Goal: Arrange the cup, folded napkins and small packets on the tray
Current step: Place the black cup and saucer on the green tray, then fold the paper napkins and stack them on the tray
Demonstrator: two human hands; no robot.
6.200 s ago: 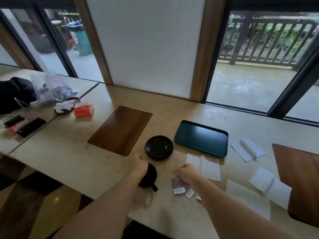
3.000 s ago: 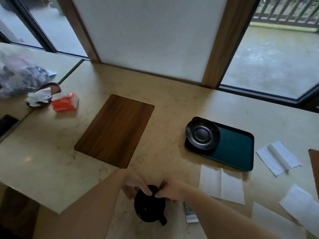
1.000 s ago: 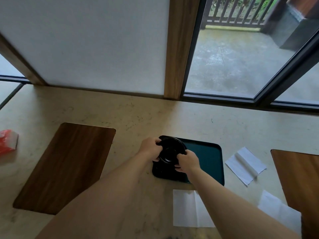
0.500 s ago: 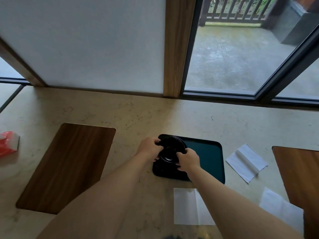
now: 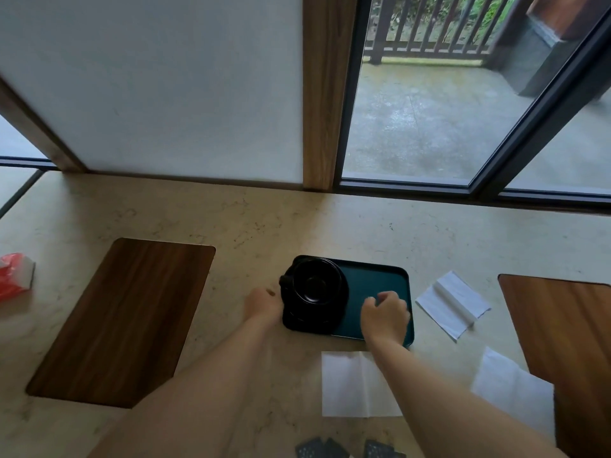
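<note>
A black cup [image 5: 314,284] stands on a black saucer [image 5: 299,322] at the left end of the dark green tray [image 5: 375,279]; its handle points left. My left hand [image 5: 264,304] hovers just left of the saucer and tray edge with loosely curled fingers, holding nothing. Over the tray's right half, my right hand [image 5: 385,312] is likewise loosely curled and empty. A white folded napkin [image 5: 358,385] lies in front of the tray, a second napkin [image 5: 453,302] to its right, a third napkin [image 5: 509,385] at the near right. Small dark packets [image 5: 322,449] lie at the table's near edge.
A wooden placemat [image 5: 125,319] lies to the left and another wooden placemat [image 5: 568,342] at the right edge. A red tissue pack [image 5: 15,276] sits far left. Wall panel and window frames close off the back of the marble table.
Both hands have let go of the cup, which now stands on the saucer. The left hand drew back to the left, the right hand moved right over the tray.
</note>
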